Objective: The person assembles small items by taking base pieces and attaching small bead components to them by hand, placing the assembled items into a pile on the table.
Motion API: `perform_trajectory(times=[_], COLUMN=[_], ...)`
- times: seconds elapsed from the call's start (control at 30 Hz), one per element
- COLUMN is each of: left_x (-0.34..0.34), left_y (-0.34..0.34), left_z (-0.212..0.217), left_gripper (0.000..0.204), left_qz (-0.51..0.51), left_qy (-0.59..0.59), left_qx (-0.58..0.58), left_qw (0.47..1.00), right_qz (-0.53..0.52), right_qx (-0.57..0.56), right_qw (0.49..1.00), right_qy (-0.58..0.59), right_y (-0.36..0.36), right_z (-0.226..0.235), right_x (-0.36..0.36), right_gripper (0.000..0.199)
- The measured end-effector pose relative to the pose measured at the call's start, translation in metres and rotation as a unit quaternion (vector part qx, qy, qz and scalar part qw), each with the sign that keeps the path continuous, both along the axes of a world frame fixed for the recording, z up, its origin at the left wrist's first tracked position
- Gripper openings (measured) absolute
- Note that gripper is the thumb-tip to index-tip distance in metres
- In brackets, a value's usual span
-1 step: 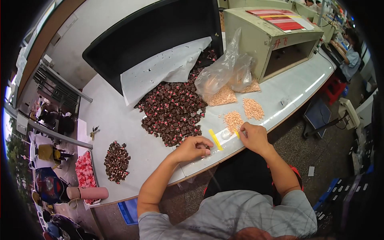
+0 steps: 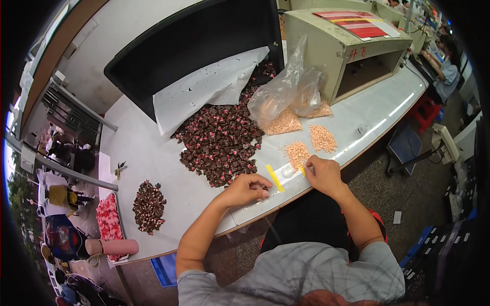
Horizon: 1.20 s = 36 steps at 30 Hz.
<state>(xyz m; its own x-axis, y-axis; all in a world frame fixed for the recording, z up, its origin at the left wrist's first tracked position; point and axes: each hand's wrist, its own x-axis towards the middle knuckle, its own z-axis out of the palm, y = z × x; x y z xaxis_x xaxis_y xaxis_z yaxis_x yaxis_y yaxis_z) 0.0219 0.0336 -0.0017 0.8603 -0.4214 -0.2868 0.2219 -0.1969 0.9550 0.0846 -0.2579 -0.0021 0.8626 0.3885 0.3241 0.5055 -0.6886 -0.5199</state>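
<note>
My left hand rests at the table's near edge, fingers curled toward the thumb. A small dark piece shows at its fingertips, its kind too small to make out. Just beyond it spreads a large heap of small dark brown and pink pieces. To the right, my right hand has thumb and fingers pinched together; what they hold, if anything, is hidden. It is beside a pile of small peach-coloured pieces. Between my hands lie a yellow tape strip and a small round clear item.
A second peach pile lies near clear plastic bags of similar pieces. Behind stand a black tub and a pale green metal box. Leftward are a smaller dark pile, a pink bottle and a pink-filled tray.
</note>
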Motion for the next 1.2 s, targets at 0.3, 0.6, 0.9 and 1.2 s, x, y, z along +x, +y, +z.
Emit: perform_trajectory(times=[0.3, 0.6, 0.9, 1.2], left_x=[-0.009, -0.014, -0.016, -0.016], left_y=[-0.001, -0.011, -0.011, -0.012], left_z=[0.001, -0.007, -0.002, -0.003], left_gripper=[0.023, 0.023, 0.023, 0.020], left_qz=[0.026, 0.012, 0.047, 0.058], left_qy=[0.033, 0.096, 0.121, 0.140], left_qx=[-0.021, -0.134, -0.157, -0.162], left_qw=[0.999, 0.986, 0.979, 0.975], right_qz=[-0.033, 0.150, 0.191, 0.180], right_qx=[-0.030, 0.160, 0.149, 0.133], right_qw=[0.999, 0.975, 0.968, 0.966], right_qy=[-0.011, -0.029, -0.070, -0.130], right_y=[0.003, 0.041, 0.066, 0.069], right_z=[-0.010, 0.019, 0.008, 0.006], right_x=[0.004, -0.039, -0.051, -0.054], right_gripper=[0.008, 0.011, 0.011, 0.012])
